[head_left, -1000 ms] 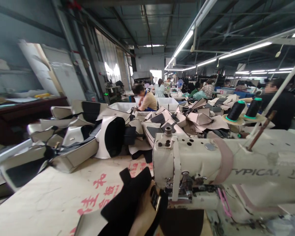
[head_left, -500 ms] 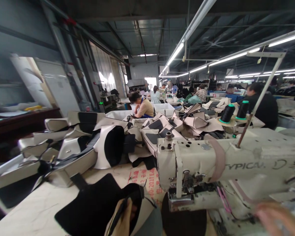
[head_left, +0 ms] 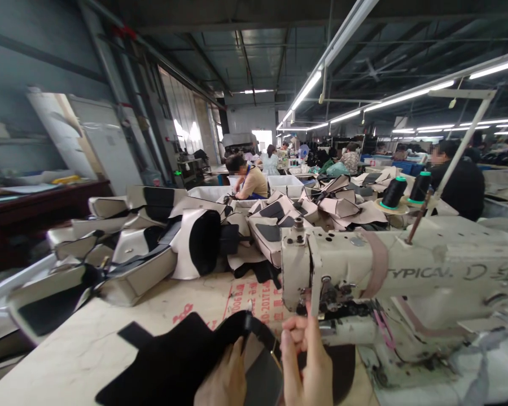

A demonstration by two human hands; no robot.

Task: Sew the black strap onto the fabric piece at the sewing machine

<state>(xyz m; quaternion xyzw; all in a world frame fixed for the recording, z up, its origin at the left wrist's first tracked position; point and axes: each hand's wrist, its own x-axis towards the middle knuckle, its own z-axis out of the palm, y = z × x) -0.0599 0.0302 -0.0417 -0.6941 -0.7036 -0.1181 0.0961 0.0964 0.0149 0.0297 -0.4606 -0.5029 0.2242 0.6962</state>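
Note:
At the bottom centre, my left hand (head_left: 225, 375) grips an unfinished bag piece (head_left: 165, 361) with a wide black flap and beige and grey sides. The black binding along its curved rim stands up between my hands. My right hand (head_left: 307, 361) is at the sewing head of the white sewing machine (head_left: 406, 259). Its index finger reaches up beside the presser lever, and the other fingers are curled in near the thumb. Whatever they hold, if anything, is too small to make out. The needle area is hidden behind this hand.
Finished-looking beige and black bag pieces (head_left: 139, 265) are heaped across the table's back and left. Black thread cones (head_left: 393, 193) stand behind the machine, beside a slanted thread stand (head_left: 461, 152). Pink-handled snips (head_left: 383, 327) hang on the machine. A co-worker (head_left: 252, 180) sits beyond the heap.
My right hand has come from the far right, beside the machine body, in to the sewing head. My left hand keeps the bag piece, which has turned slightly. The camera view has shifted a little.

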